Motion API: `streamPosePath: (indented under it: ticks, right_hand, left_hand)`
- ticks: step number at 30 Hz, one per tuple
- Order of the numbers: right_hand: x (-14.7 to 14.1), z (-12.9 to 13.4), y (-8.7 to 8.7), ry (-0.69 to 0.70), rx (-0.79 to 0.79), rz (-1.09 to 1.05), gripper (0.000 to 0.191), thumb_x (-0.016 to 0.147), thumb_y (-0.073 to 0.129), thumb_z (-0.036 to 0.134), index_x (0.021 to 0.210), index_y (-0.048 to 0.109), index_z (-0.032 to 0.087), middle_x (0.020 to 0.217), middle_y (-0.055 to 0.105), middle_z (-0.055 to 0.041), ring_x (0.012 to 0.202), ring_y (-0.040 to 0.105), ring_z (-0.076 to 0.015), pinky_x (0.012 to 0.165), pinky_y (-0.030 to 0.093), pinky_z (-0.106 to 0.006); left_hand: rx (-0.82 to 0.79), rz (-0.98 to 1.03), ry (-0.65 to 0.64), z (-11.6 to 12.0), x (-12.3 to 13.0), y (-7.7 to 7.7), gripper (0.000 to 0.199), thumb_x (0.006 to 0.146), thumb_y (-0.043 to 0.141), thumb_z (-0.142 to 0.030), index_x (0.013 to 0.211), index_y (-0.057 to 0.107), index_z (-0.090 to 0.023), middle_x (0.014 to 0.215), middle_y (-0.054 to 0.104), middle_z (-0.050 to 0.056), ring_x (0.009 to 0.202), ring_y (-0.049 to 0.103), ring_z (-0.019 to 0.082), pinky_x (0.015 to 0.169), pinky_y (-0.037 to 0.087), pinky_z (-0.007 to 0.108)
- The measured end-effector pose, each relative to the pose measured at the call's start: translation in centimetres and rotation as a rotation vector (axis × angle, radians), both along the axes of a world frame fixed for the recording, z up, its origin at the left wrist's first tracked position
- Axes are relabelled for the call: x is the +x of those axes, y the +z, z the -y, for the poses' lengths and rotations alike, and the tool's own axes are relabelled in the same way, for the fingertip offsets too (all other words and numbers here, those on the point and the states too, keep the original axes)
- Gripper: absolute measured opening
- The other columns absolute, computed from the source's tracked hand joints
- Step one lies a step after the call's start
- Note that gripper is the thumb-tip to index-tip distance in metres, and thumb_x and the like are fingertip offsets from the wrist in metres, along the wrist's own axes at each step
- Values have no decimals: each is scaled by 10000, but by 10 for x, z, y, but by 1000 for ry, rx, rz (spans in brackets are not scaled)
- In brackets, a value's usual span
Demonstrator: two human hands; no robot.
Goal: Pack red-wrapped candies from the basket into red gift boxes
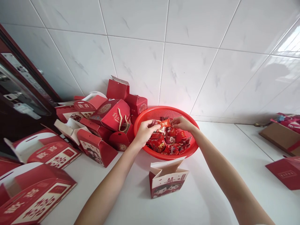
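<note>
Over the red plastic basket (196,145), my left hand (145,132) pinches a small wrapped candy (166,122) in an orange-red wrapper between thumb and fingers. A darker red wrapper shows beside it at the fingertips. My right hand (183,123) has its fingers curled together at the right end of that candy, above the pile; what they grip is hard to make out. Several red-wrapped candies (172,140) fill the basket. Just in front of it stands a small white-and-red gift box (167,184), its top open, with cartoon faces printed on the front.
Red gift boxes (114,114) are heaped left of the basket, one with rope handles. Larger open-topped boxes (42,195) stand at the near left. A cardboard box (278,137) and a red box (284,172) lie at the right. A tiled wall (187,75) rises behind.
</note>
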State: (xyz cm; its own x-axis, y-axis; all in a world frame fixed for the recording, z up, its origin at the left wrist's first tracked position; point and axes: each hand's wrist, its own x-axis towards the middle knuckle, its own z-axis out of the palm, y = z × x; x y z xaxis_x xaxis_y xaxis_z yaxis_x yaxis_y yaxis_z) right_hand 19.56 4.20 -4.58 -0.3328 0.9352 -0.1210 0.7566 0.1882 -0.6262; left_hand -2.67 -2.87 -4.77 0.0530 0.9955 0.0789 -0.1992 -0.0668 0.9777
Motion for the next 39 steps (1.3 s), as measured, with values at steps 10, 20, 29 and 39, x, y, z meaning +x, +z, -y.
streamPosePath:
  ticks: [10, 20, 29, 39]
  right_hand:
    - [-1, -5, -10, -14, -34, 309, 424, 709, 741, 53, 1107, 765, 198, 1164, 763, -76, 1080, 699, -275, 844, 535, -288]
    - [-13, -1, -7, 17, -97, 462, 531, 700, 820, 134, 1219, 744, 220, 1239, 730, -109, 1180, 661, -338, 857, 554, -327]
    - [-6, -7, -12, 18, -87, 343, 274, 581, 844, 97, 821, 733, 169, 976, 747, -115, 1010, 689, -336, 781, 535, -350]
    - [10, -6, -5, 142, -110, -254, 265, 665, 810, 389, 718, 644, 189, 712, 702, -21, 681, 667, -177, 645, 551, -302]
  left_hand:
    - [-34, 13, -12, 0, 0, 0, 350, 532, 903, -372, 784, 784, -160, 713, 672, 0, 738, 624, 179, 712, 550, 322]
    - [6, -23, -18, 0, -1, 0, 307, 554, 880, -377, 732, 758, -158, 677, 643, -14, 705, 582, 156, 719, 479, 297]
    - [33, -41, 0, -1, -1, -2, 266, 563, 867, -366, 652, 720, -163, 639, 604, -27, 676, 542, 137, 697, 434, 283]
    - [-8, -3, -2, -1, 0, -1, 316, 539, 896, -371, 740, 774, -159, 690, 662, -9, 715, 594, 161, 722, 485, 301]
